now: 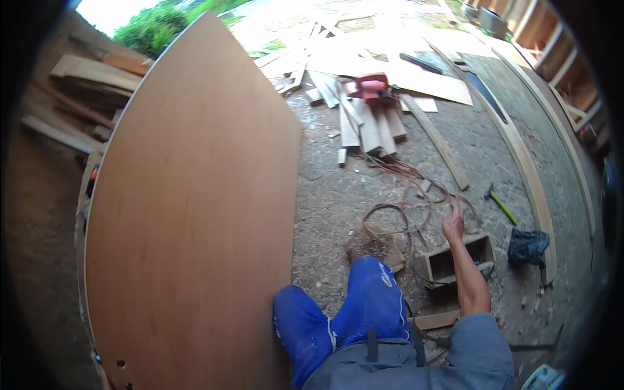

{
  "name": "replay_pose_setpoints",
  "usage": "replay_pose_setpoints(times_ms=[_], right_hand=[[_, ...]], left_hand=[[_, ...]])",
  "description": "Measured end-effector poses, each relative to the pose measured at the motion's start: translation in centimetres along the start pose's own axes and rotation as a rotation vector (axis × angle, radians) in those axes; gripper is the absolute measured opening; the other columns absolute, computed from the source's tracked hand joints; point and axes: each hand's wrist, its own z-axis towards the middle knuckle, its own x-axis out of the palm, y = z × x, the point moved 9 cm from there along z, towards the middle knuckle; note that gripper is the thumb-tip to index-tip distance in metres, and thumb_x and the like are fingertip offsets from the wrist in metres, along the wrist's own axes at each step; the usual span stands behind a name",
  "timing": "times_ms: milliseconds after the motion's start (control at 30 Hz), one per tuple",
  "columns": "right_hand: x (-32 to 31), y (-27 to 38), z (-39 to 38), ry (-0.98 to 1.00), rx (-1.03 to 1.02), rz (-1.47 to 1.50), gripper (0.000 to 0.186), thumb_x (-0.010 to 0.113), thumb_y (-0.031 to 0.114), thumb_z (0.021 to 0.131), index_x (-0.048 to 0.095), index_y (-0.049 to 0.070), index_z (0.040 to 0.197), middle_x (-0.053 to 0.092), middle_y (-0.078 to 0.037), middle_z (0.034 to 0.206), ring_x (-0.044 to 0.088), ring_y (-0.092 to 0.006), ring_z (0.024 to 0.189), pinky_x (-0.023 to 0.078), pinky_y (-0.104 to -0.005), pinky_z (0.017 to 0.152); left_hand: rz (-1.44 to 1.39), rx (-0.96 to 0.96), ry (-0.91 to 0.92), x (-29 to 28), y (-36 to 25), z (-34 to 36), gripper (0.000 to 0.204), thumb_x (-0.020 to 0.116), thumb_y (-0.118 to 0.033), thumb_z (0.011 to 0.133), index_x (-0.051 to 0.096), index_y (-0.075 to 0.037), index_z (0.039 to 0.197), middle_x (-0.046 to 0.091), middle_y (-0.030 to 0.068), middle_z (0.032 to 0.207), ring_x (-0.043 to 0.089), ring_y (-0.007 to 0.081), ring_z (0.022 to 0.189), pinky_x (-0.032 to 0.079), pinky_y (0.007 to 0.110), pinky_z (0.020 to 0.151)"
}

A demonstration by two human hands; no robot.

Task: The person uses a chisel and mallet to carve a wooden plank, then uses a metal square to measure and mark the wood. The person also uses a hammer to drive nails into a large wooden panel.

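- On the blue trousers (370,296), between the hands, we see a white printed mark over one knee; we leave its wording aside.
- At the lower right, behind the right hand, we find a teal-and-white printed object (545,378), cut off by the view and too small to read.
- Just below the right hand (453,224) we have an open wooden box (426,268), its inside dark, with a pale object (484,266) at its near side, partly hidden by the forearm.
- To the right of that hand we see a crumpled black plastic bag (528,247); we cannot see its contents.
- Far ahead and to the right stands a grey bucket (493,23).
- The right hand reaches out, palm down, near loose reddish cables (406,170); we cannot tell whether its fingers pinch one.
- Of the left hand (104,378) we see only a sliver beside the near corner of a large wooden panel (192,195), so we cannot tell its grip. The panel fills the left side, beside the knees.
- Ahead of the right hand, a red power tool (374,88) sits on boards (368,127); a green-handled hammer (502,207) lies to its right.
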Motion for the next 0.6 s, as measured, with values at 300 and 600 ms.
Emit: replay_pose_setpoints(times_ms=[300, 600], right_hand=[[-10.2, -20.7, 4.3, -0.04, 0.484, -0.357, 0.062, 0.059, 0.012, 0.086, 0.041, 0.009, 0.145, 0.044, -0.018, 0.145, 0.048, -0.0409, 0.132, 0.045, -0.0499, 0.106], [-7.3, -37.8, 17.5, 0.073, 0.441, -0.525, 0.099, 0.067, 0.004, 0.073, 0.019, 0.007, 0.16, 0.028, -0.028, 0.16, 0.03, -0.0426, 0.148, 0.027, -0.0484, 0.123]], left_hand=[[0.014, -0.098, -0.142, 5.6, -4.2, 2.0, 0.018, 0.054, -0.019, 0.106, 0.056, -0.001, 0.11, 0.066, 0.0121, 0.102, 0.062, 0.0222, 0.09, 0.052, 0.034, 0.078], [-0.095, -0.303, -0.108, 2.3, 7.4, -1.0, 0.03, 0.056, -0.03, 0.107, 0.052, -0.002, 0.095, 0.056, 0.0031, 0.083, 0.051, 0.0115, 0.074, 0.046, 0.029, 0.067]])
